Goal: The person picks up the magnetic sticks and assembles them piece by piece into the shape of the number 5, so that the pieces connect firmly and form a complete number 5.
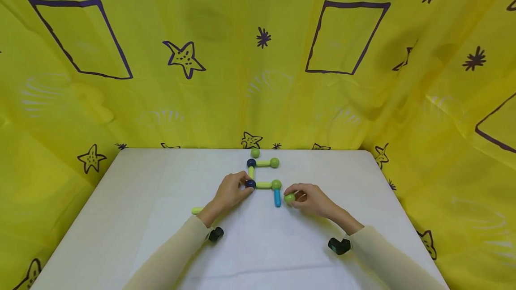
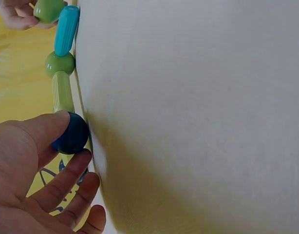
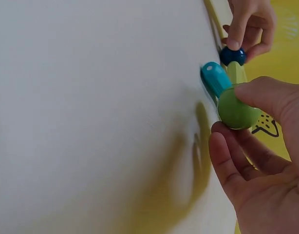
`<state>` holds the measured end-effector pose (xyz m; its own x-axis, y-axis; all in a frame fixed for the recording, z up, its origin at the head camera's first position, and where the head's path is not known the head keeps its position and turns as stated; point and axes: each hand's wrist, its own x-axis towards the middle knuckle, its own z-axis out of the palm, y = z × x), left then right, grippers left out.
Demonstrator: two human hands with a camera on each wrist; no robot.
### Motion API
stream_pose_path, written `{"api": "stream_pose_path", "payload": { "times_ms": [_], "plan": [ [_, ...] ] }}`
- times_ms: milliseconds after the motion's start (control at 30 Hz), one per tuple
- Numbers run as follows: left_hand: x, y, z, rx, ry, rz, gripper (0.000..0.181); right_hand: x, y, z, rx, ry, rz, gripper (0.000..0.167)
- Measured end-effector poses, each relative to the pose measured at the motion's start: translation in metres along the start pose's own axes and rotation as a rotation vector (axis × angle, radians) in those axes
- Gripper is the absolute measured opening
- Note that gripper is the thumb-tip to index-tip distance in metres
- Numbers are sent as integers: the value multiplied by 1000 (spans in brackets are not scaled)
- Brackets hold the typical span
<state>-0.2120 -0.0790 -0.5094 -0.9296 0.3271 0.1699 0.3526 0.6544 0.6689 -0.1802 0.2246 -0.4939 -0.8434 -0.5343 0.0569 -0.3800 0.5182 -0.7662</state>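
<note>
On the white table lies a chain of balls and ribbed rods. My left hand [image 1: 231, 190] pinches its near dark blue ball [image 2: 74, 134] between thumb and fingers. From that ball a yellow-green rod [image 1: 264, 185] runs right to a green ball [image 1: 276, 184], and a blue rod [image 1: 277, 198] points from there toward me. Another yellow-green rod [image 1: 251, 172] leads to the far dark blue ball [image 1: 251, 163], joined by a further rod [image 1: 263, 163] to a green ball [image 1: 274, 162]. My right hand [image 1: 310, 199] pinches a loose green ball [image 3: 237, 109] just right of the blue rod.
A separate green ball [image 1: 255, 152] sits by the table's far edge, behind the chain. Partly hidden by the left forearm, a yellow-green rod [image 1: 197, 210] lies on the table [image 1: 169, 245]. Yellow patterned curtains [image 1: 225, 102] stand behind and at both sides.
</note>
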Motion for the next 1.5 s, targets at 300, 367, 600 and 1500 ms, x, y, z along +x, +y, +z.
{"api": "stream_pose_path", "payload": {
  "times_ms": [300, 367, 600, 1500],
  "plan": [
    [3, -1, 1, 4, -12, 0, 19, -11, -1, 13, 28, -1, 26, 24],
    [4, -2, 1, 0, -4, 7, 19, -13, -2, 15, 35, -4, 25, 25],
    [8, -6, 3, -4, 35, 25, 19, -15, -8, 18, 29, -8, 17, 27],
    [10, 16, -11, 151, -78, 210, 44, -18, -10, 23, -12, -29, -11, 28]
  ]
}}
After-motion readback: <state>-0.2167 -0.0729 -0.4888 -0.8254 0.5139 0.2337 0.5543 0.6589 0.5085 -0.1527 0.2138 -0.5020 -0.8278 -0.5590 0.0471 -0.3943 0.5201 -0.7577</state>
